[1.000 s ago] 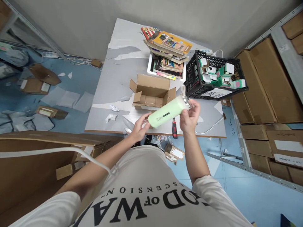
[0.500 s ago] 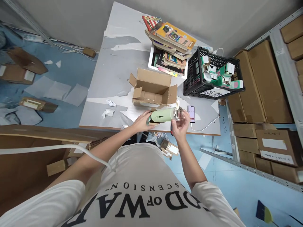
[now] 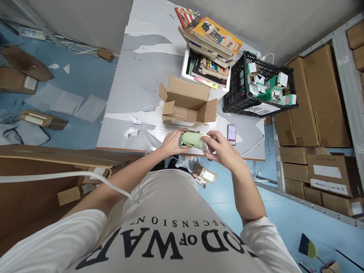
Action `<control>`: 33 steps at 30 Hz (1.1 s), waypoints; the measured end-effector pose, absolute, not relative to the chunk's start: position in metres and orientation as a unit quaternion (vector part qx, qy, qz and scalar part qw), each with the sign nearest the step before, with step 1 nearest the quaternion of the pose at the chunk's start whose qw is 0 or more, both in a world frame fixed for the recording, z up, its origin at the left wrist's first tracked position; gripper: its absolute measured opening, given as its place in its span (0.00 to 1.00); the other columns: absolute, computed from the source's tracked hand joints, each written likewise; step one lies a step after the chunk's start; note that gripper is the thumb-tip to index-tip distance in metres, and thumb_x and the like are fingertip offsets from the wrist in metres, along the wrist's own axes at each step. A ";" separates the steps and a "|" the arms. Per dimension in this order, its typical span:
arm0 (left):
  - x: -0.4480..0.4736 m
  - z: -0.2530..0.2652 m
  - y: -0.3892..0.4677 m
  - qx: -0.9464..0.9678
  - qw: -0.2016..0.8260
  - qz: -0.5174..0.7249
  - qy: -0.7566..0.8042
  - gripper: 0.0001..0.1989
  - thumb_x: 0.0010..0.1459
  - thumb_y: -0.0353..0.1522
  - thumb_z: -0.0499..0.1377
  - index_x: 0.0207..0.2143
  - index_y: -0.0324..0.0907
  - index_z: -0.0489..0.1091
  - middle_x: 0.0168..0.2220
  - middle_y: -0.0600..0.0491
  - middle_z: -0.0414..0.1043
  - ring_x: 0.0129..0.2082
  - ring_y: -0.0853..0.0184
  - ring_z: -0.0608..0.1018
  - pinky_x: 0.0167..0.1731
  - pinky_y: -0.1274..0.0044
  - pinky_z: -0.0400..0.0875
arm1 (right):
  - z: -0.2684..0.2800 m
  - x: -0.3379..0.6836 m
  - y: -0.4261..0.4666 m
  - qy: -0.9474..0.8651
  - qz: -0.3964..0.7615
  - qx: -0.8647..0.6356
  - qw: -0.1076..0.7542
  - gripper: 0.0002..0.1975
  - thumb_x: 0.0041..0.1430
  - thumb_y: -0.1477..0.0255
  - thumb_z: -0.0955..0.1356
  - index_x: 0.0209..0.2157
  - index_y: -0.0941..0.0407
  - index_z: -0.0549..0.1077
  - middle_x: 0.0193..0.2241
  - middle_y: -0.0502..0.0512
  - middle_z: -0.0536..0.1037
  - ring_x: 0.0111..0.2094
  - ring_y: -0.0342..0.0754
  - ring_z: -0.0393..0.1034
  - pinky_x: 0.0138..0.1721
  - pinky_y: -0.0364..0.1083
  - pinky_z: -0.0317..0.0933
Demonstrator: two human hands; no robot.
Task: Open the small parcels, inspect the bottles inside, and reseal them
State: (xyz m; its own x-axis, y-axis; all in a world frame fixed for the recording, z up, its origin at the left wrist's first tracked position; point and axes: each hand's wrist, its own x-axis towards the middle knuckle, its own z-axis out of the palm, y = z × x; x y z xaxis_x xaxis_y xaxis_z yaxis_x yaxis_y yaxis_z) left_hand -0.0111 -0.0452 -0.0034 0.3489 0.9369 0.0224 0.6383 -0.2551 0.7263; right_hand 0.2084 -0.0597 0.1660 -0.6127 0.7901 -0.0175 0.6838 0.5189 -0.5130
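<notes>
A light green bottle [image 3: 192, 140] with a clear, shiny cap end lies sideways over the table's front edge. My left hand [image 3: 172, 143] is closed round its base end, where the green edge and brown flaps of a small carton [image 3: 181, 140] show. How deep the bottle sits in that carton is hidden by my fingers. My right hand [image 3: 220, 148] grips the bottle's cap end from above, fingers bent over it. Just beyond both hands stands an open cardboard box [image 3: 186, 104], its flaps up.
Stacked books [image 3: 212, 38] fill a white bin behind the box. Right of it, a black crate [image 3: 239, 91] holds green and white cartons. A phone [image 3: 231, 134] with a cable lies near my right hand. Crumpled paper [image 3: 132, 132] is on the left; shelves of boxes [image 3: 327, 174] stand right.
My right hand has turned over, from holding the cap end from below to gripping it from above. The bottle looks shifted slightly left into the carton. The head view has shifted a little.
</notes>
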 end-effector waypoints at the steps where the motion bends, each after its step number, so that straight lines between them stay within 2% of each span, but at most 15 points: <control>1: -0.009 -0.003 -0.045 0.758 0.315 0.233 0.521 0.39 0.37 0.47 0.70 0.50 0.44 0.63 0.47 0.45 0.69 0.48 0.50 0.73 0.48 0.63 0.66 | 0.170 0.205 -0.058 -0.869 0.240 -0.422 0.094 0.22 0.58 0.71 0.66 0.55 0.47 0.66 0.51 0.59 0.65 0.44 0.53 0.66 0.45 0.54 0.65; 4: -0.003 -0.002 -0.044 0.760 0.308 0.231 0.524 0.40 0.36 0.47 0.70 0.50 0.43 0.62 0.46 0.44 0.70 0.47 0.49 0.74 0.48 0.62 0.65 | 0.169 0.195 -0.047 -0.887 0.221 -0.403 0.052 0.22 0.58 0.74 0.66 0.55 0.48 0.66 0.51 0.60 0.65 0.46 0.55 0.65 0.46 0.55 0.64; 8: 0.004 -0.001 -0.040 0.750 0.319 0.233 0.530 0.49 0.33 0.46 0.71 0.55 0.38 0.56 0.47 0.40 0.71 0.47 0.47 0.75 0.48 0.61 0.65 | 0.140 0.190 -0.032 -0.906 0.203 -0.370 0.010 0.26 0.57 0.76 0.66 0.57 0.51 0.64 0.51 0.62 0.65 0.47 0.55 0.65 0.46 0.53 0.63; 12: 0.006 -0.004 -0.038 0.742 0.337 0.253 0.521 0.53 0.32 0.45 0.72 0.58 0.38 0.52 0.50 0.38 0.70 0.50 0.46 0.74 0.50 0.61 0.64 | 0.101 0.189 -0.027 -0.919 0.154 -0.361 -0.028 0.26 0.57 0.75 0.67 0.57 0.56 0.63 0.51 0.64 0.68 0.49 0.57 0.63 0.52 0.55 0.57; 16: 0.005 -0.010 -0.037 0.752 0.327 0.252 0.513 0.51 0.35 0.46 0.70 0.58 0.38 0.53 0.52 0.37 0.69 0.50 0.47 0.74 0.50 0.61 0.64 | 0.079 0.185 -0.022 -0.921 0.120 -0.363 -0.072 0.24 0.57 0.68 0.69 0.54 0.58 0.65 0.48 0.64 0.71 0.48 0.58 0.61 0.51 0.55 0.53; 20: 0.007 -0.013 -0.035 0.756 0.314 0.253 0.516 0.49 0.37 0.48 0.69 0.58 0.38 0.54 0.51 0.37 0.70 0.50 0.48 0.75 0.50 0.62 0.64 | 0.074 0.181 -0.013 -0.927 0.104 -0.345 -0.101 0.24 0.57 0.62 0.70 0.53 0.56 0.67 0.50 0.64 0.69 0.48 0.59 0.60 0.47 0.54 0.52; 24: 0.002 -0.016 -0.036 0.748 0.327 0.266 0.513 0.49 0.39 0.49 0.68 0.59 0.36 0.54 0.52 0.35 0.69 0.52 0.45 0.73 0.52 0.60 0.63 | 0.072 0.178 -0.008 -0.926 0.094 -0.347 -0.117 0.29 0.55 0.55 0.69 0.54 0.57 0.68 0.53 0.67 0.65 0.49 0.61 0.59 0.48 0.56 0.51; 26: -0.005 -0.019 -0.038 0.747 0.355 0.284 0.486 0.52 0.37 0.50 0.69 0.60 0.35 0.54 0.54 0.34 0.66 0.54 0.45 0.71 0.54 0.59 0.62 | 0.071 0.179 -0.007 -0.926 0.104 -0.344 -0.113 0.35 0.53 0.50 0.68 0.56 0.57 0.67 0.56 0.70 0.63 0.52 0.63 0.57 0.50 0.59 0.49; 30: -0.015 -0.023 -0.041 0.749 0.411 0.300 0.424 0.65 0.24 0.48 0.73 0.63 0.35 0.49 0.59 0.32 0.59 0.59 0.42 0.65 0.57 0.57 0.58 | 0.071 0.192 -0.008 -0.924 0.181 -0.330 -0.062 0.44 0.52 0.45 0.66 0.63 0.58 0.59 0.60 0.73 0.58 0.57 0.66 0.54 0.53 0.62 0.50; 32: -0.012 -0.023 -0.041 0.738 0.417 0.300 0.436 0.66 0.26 0.47 0.73 0.64 0.34 0.46 0.59 0.32 0.59 0.59 0.42 0.64 0.57 0.57 0.58 | 0.070 0.202 -0.012 -0.910 0.228 -0.345 0.005 0.43 0.55 0.46 0.64 0.65 0.56 0.54 0.62 0.71 0.56 0.60 0.64 0.52 0.55 0.62 0.50; 33: -0.008 -0.022 -0.040 0.729 0.415 0.304 0.451 0.63 0.30 0.46 0.72 0.64 0.34 0.47 0.59 0.33 0.60 0.59 0.44 0.65 0.57 0.58 0.59 | 0.068 0.208 -0.015 -0.896 0.247 -0.365 0.051 0.42 0.57 0.47 0.63 0.66 0.55 0.53 0.63 0.69 0.54 0.62 0.63 0.50 0.57 0.62 0.50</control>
